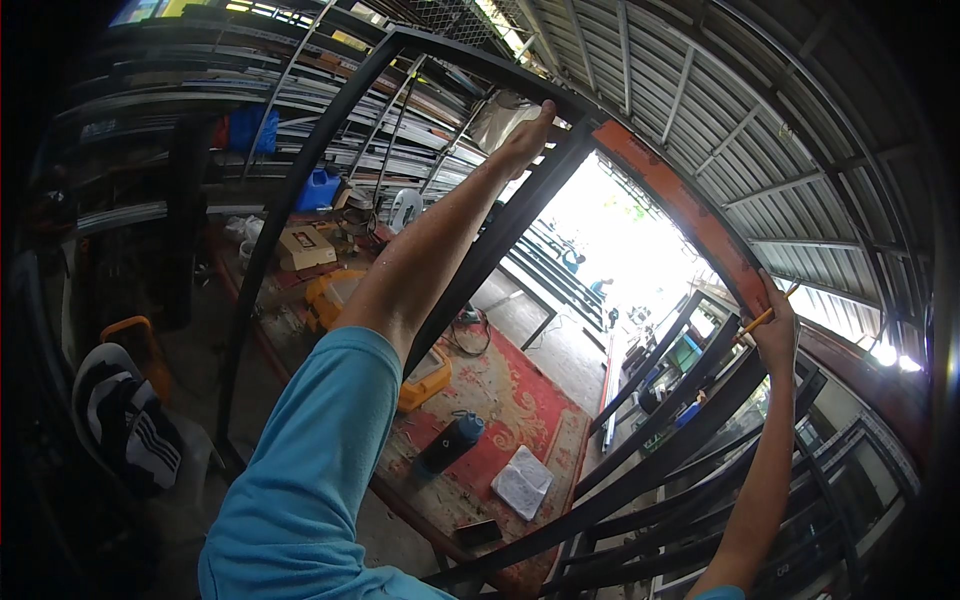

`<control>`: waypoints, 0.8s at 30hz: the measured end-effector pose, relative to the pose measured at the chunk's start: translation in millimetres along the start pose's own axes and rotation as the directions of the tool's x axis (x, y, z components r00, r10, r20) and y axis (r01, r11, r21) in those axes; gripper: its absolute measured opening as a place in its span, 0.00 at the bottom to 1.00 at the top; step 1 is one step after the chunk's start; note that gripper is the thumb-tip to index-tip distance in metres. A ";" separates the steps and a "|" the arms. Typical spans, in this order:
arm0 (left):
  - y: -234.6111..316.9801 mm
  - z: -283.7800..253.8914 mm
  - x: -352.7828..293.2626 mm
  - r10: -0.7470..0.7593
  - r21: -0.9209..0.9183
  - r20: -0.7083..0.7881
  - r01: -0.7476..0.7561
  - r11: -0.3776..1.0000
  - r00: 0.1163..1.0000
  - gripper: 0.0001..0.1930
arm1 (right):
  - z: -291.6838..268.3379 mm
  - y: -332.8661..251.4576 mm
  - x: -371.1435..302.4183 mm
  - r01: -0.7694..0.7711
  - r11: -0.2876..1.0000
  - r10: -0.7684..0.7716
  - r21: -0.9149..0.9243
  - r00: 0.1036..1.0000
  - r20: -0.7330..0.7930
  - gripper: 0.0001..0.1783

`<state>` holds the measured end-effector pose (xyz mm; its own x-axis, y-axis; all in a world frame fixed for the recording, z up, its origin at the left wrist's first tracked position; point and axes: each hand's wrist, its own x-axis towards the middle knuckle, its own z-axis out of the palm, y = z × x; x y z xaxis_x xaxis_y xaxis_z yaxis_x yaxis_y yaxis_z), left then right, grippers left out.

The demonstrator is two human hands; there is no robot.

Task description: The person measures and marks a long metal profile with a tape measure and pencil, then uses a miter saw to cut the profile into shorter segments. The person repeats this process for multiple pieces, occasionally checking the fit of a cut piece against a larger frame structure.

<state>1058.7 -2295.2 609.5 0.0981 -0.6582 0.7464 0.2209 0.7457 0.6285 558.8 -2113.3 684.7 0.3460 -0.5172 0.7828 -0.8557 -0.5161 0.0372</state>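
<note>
A large dark metal frame (pixel 520 215) stands tilted in front of me, its bars reaching above my head. Its upper bar carries an orange-red stretch (pixel 680 210) with dark worn patches. My left hand (pixel 527 138) is raised to the top, closed on the frame near the joint of two bars; some of its fingers are hidden. At the lower right end of the orange-red stretch, my right hand (pixel 776 332) rests against the bar. A slim yellow-orange pencil (pixel 757 321) is held in its fingers, sticking out on both sides of the hand.
Below lies a worn red patterned table top (pixel 545 405) bearing a dark bottle (pixel 452 440), a pale wrapped square packet (pixel 523 483), yellow tool cases (pixel 425 380) and a cardboard box (pixel 306 247). Racks of long bars (pixel 330 70) fill the left; more dark frames (pixel 690 450) lean at right.
</note>
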 end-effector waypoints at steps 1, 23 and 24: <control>1.0 -1.5 1.0 0.006 0.016 0.010 -0.006 1.000 1.000 0.46 | 1.2 -1.6 -0.8 -0.010 1.000 0.010 -0.029 1.000 -0.011 0.45; 4.2 17.6 29.8 -0.126 0.274 -0.203 0.180 0.945 0.971 0.38 | 34.1 15.1 -14.0 0.069 0.795 -0.280 -0.603 0.923 -0.263 0.33; 8.7 8.0 33.3 -0.121 0.303 -0.194 0.177 0.936 0.973 0.37 | 36.7 12.6 -14.1 0.050 0.818 -0.263 -0.572 0.919 -0.295 0.32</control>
<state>1056.2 -2309.9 641.6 0.2573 -0.7509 0.6082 -0.0698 0.6133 0.7868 557.3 -2137.5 651.3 0.4290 -0.1382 0.8927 -0.9033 -0.0575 0.4252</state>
